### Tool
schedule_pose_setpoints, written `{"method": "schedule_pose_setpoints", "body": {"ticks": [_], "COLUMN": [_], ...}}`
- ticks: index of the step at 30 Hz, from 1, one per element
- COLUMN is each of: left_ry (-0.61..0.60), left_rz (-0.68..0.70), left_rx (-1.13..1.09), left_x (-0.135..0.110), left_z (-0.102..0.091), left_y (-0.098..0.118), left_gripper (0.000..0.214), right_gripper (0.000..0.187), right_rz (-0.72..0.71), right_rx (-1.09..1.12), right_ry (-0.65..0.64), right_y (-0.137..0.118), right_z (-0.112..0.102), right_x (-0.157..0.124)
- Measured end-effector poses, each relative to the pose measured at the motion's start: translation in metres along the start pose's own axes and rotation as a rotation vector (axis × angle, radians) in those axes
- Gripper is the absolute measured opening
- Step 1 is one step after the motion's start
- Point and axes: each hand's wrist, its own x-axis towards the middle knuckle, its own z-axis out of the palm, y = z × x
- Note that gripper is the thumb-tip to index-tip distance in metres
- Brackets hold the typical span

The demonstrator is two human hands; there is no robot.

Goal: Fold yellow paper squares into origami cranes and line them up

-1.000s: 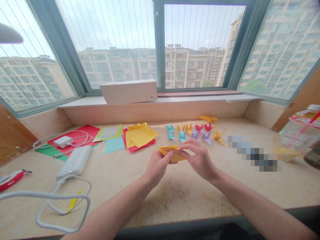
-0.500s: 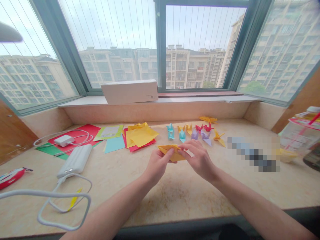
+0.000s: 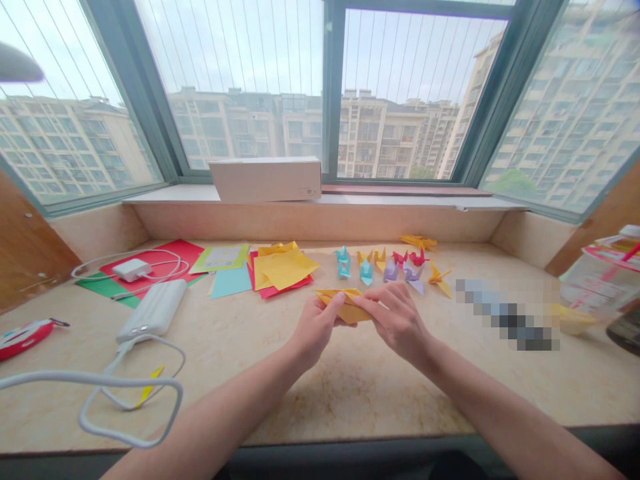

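A partly folded sheet of yellow origami paper is held just above the counter, between both hands. My left hand pinches its left end, the thumb lying on top. My right hand grips the right end, fingers pressed on the upper edge. Behind the hands stand several small folded paper cranes: blue ones, yellow ones, red ones and purple ones. One more yellow crane lies to their right.
Loose yellow sheets lie over red paper, left of the cranes. A white power bank with a looping cable and a charger sit at left. At right stand a plastic cup and a blurred-out object. A white box rests on the sill.
The view has shifted slightly. My right fingers have moved a little along the top edge of the yellow paper; both hands still hold it.
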Motion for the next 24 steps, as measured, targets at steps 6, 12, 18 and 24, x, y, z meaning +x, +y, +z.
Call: {"method": "schedule_pose_setpoints", "body": {"ticks": [6,12,18,24], "left_ry": [-0.02,0.148,-0.052,-0.179], "left_rz": [-0.048,0.186,0.444,0.232], "left_rx": [0.009,0.513,0.937,0.903], "left_x": [0.004,0.014,0.015,0.015], "left_z": [-0.005,-0.026,-0.034,-0.03], "left_y": [0.004,0.004,-0.005,-0.008], "left_gripper": [0.038,0.04,0.023,0.026], "right_gripper": [0.022,0.016,0.019,0.018], "right_rz": [0.228,0.59,0.691,0.738], "right_rx": [0.156,0.462,0.515,0.613], "right_ry": [-0.008,-0.292,-0.369,-0.416], "right_y": [0.006,0.021,0.027,0.023], "right_z": [0.01,0.024,0.027,0.021], "right_x": [0.0,-0.005,-0.007,0.0]}}
